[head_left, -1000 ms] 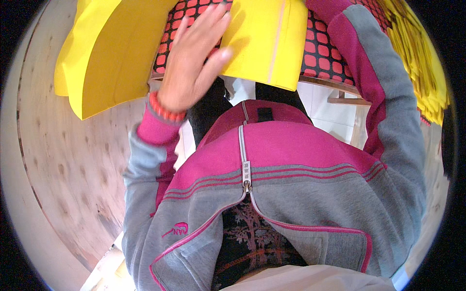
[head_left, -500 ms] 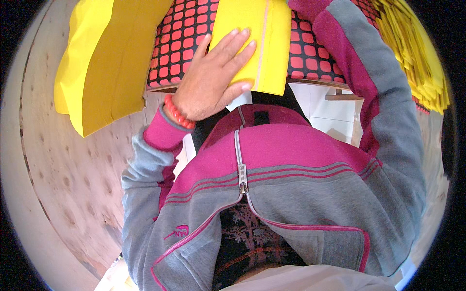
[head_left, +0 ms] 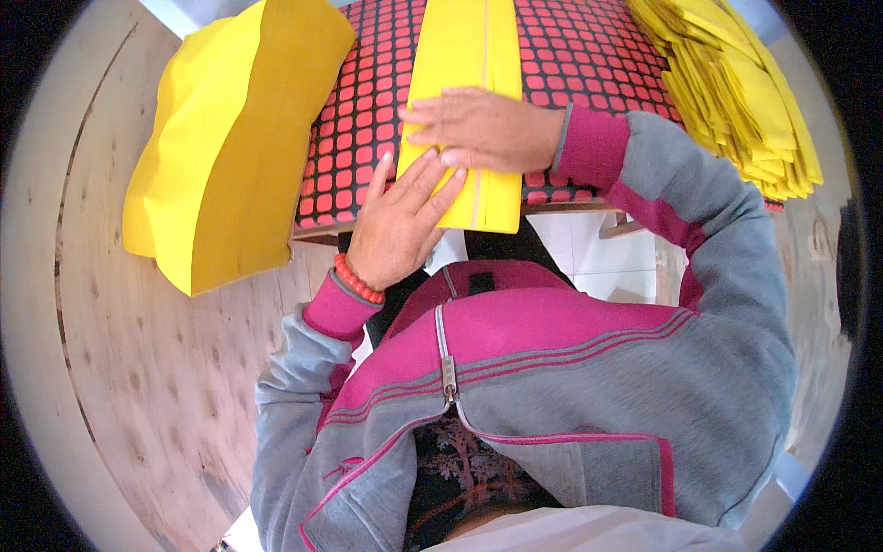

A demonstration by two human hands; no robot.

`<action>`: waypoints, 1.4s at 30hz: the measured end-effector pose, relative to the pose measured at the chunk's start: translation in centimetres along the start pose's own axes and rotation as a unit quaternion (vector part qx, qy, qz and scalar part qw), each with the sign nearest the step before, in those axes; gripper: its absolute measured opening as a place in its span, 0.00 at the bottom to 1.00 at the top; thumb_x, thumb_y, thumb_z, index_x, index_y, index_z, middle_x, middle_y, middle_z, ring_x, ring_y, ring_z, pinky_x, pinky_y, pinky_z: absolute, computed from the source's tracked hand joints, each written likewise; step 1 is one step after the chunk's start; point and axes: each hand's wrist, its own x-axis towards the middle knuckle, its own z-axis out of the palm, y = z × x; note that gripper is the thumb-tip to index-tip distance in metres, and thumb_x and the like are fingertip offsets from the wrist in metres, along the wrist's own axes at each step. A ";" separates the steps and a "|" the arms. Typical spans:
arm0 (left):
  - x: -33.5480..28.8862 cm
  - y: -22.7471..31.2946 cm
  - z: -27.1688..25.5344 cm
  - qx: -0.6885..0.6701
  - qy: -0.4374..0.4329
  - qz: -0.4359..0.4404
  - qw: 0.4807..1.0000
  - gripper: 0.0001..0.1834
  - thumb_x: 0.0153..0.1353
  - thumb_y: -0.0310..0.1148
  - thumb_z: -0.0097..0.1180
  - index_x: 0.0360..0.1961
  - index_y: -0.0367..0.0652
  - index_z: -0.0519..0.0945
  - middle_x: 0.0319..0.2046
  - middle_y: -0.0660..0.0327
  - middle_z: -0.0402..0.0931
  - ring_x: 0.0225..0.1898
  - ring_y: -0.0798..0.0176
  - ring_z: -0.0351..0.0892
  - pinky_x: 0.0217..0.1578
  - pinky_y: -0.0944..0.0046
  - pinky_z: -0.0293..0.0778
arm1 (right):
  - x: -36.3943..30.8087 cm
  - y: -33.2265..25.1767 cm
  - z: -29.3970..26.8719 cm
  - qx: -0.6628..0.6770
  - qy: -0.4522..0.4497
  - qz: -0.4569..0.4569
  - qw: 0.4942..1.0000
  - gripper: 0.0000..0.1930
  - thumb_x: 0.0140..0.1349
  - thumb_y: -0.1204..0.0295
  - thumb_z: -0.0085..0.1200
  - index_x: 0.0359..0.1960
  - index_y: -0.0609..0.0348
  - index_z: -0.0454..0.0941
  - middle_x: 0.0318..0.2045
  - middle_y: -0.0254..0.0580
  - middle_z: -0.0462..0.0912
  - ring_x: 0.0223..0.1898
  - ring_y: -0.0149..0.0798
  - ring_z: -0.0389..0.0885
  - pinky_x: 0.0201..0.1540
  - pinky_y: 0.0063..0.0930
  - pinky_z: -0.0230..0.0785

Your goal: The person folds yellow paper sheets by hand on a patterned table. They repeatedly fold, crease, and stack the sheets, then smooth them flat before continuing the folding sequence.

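Observation:
A long folded strip of yellow fabric-like sheet [head_left: 497,204] lies on the red-and-black checked table cover, its near end reaching past the table's front edge. A pale line runs along its length. My left hand [head_left: 395,225], with a red bead bracelet at the wrist, rests with fingers spread at the strip's left edge. Across the strip lies my right hand [head_left: 487,131], flat, its fingers stretched out to the left. The fingertips of both hands meet or nearly meet over the yellow sheet. Neither hand grasps anything.
At the left, large yellow sheets [head_left: 230,175] hang over the table edge. A thick stack of folded yellow pieces [head_left: 736,101] lies at the far right. The checked cover [head_left: 589,74] spreads between them. Pale wooden boards [head_left: 147,350] show at the lower left.
My right hand has come back toward me from the far top edge onto the strip. The view has shifted, so the table and sheets sit lower in the picture. The left hand stays on the strip.

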 end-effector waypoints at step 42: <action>-1.5 4.4 -4.3 -0.049 0.122 0.000 0.991 0.30 0.55 0.25 0.60 0.62 0.42 0.76 0.62 0.53 0.76 0.63 0.53 0.76 0.69 0.40 0.56 | -7.4 -14.3 -10.6 0.522 0.041 0.470 0.710 0.14 0.73 0.58 0.52 0.40 0.57 0.77 0.27 0.34 0.83 0.29 0.28 0.83 0.33 0.22 0.75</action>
